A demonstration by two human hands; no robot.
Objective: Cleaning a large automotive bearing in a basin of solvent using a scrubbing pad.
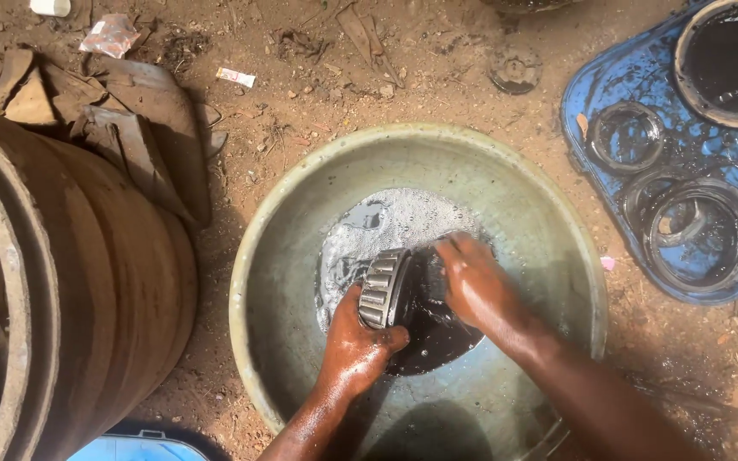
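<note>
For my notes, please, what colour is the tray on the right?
Blue tray, smeared with dark oil, head view.

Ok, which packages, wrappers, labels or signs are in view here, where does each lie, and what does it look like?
Crumpled wrapper: on the dirt at top left, beside rusty scrap; red and white, shiny.
Small flat wrapper: on the dirt above the basin's left side; oblong, white with red marks.
White container: at the top-left edge, cut off; kind unclear.
No signs or screens.
</note>
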